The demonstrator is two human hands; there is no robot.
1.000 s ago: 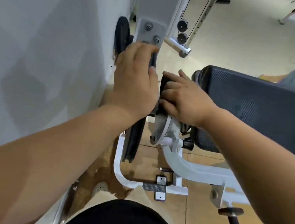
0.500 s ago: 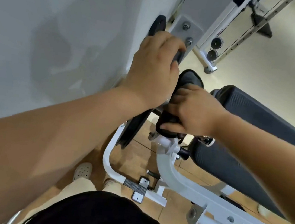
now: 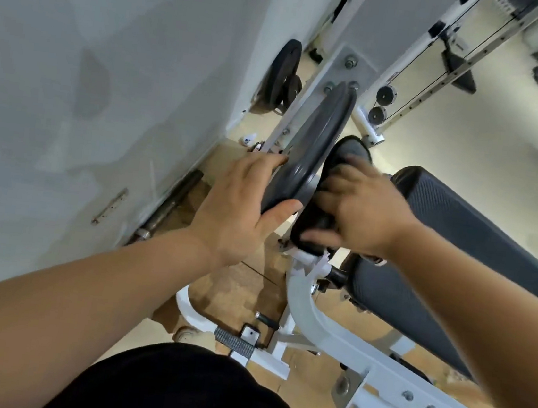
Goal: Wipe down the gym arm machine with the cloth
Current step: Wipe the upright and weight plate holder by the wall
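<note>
Grey wall (image 3: 73,81) lies at nine o'clock. Left hand (image 3: 240,207) curls thumb and fingers round the lower rim of the plate (image 3: 315,142), whose long axis runs seven to one. Just at its three o'clock, right hand (image 3: 361,207) clutches the cloth (image 3: 316,221) in curled fingers, against the machine (image 3: 312,309).

Dark cloth (image 3: 316,222), seemingly bunched, lies against the white-framed arm machine (image 3: 311,317).

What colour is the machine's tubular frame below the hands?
The frame is white; the head view, the only one, shows it best.
</note>
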